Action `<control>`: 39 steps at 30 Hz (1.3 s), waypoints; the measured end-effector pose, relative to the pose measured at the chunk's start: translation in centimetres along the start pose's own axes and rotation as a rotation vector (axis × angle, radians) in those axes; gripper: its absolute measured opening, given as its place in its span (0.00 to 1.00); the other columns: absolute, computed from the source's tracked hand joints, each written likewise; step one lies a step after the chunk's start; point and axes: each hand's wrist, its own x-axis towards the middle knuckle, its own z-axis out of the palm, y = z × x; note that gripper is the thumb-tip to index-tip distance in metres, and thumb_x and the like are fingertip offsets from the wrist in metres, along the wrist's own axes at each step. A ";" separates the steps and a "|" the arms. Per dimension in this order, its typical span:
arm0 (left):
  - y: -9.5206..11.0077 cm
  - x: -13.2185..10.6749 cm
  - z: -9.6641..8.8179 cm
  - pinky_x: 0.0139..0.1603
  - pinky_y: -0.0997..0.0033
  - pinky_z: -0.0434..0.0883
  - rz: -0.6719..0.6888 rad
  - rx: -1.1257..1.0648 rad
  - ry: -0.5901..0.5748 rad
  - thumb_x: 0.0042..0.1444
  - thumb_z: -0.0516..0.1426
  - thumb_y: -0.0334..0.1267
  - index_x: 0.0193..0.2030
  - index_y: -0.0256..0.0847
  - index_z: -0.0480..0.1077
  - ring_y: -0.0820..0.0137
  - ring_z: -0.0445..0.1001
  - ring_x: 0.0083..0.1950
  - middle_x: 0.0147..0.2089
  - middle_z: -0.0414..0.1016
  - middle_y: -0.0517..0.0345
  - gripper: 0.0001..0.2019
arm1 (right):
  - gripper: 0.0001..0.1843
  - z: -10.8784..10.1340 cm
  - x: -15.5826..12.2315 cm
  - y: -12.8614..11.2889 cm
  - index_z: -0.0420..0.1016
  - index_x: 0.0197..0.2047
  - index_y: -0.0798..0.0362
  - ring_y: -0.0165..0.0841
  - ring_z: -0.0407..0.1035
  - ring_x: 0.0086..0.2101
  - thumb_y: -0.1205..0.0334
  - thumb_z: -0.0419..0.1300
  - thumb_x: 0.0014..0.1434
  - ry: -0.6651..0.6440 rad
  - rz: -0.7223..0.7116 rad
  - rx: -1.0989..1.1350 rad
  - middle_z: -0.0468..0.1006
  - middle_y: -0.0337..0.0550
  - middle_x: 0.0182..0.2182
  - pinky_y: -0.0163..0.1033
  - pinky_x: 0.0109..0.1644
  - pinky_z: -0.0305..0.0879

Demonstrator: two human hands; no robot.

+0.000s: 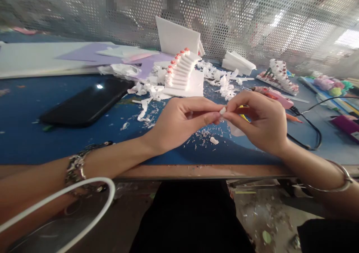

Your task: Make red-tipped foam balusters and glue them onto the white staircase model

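My left hand [183, 122] and my right hand [256, 120] meet over the blue table, fingertips pinched on a small white piece of foam [222, 111]. Both hands are closed on it. Below them a loose foam bit [214, 140] lies among fine white crumbs. Just beyond stands a small white foam staircase [181, 73], red-and-white knobs along its left edge, in front of an upright white foam board [179, 36]. A pale flap shows under my right hand; what it belongs to is hidden.
A black phone [86, 101], its light on, lies at left near purple sheets [84, 54]. Curled white scraps [217, 75] surround the staircase. At right are a pink glue gun [280, 98] with a black cable [318, 133], a decorated white model [277, 75] and a purple box [344, 127].
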 end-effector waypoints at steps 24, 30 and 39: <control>0.1 0.1 -0.2 0.32 0.83 0.71 -0.069 -0.094 0.013 0.50 0.59 0.30 0.33 0.40 0.73 0.78 0.73 0.31 0.29 0.75 0.63 0.03 | 0.03 0.4 -0.3 -0.3 0.71 0.30 0.53 0.21 0.67 0.25 0.64 0.61 0.51 0.034 0.111 0.219 0.73 0.35 0.26 0.26 0.25 0.67; -0.1 0.1 -0.3 0.32 0.78 0.70 -0.031 -0.054 -0.006 0.50 0.59 0.32 0.33 0.42 0.74 0.75 0.73 0.33 0.31 0.75 0.61 0.03 | 0.04 0.4 -0.3 -0.2 0.71 0.29 0.53 0.22 0.66 0.24 0.63 0.62 0.50 0.025 0.136 0.222 0.73 0.35 0.26 0.26 0.24 0.67; 0.4 -0.4 -0.1 0.33 0.76 0.69 0.091 0.191 0.028 0.51 0.58 0.33 0.36 0.48 0.75 0.72 0.72 0.35 0.36 0.76 0.60 0.07 | 0.06 0.5 -0.5 -0.1 0.69 0.28 0.53 0.24 0.66 0.27 0.65 0.64 0.48 0.077 0.087 0.171 0.72 0.35 0.25 0.29 0.29 0.70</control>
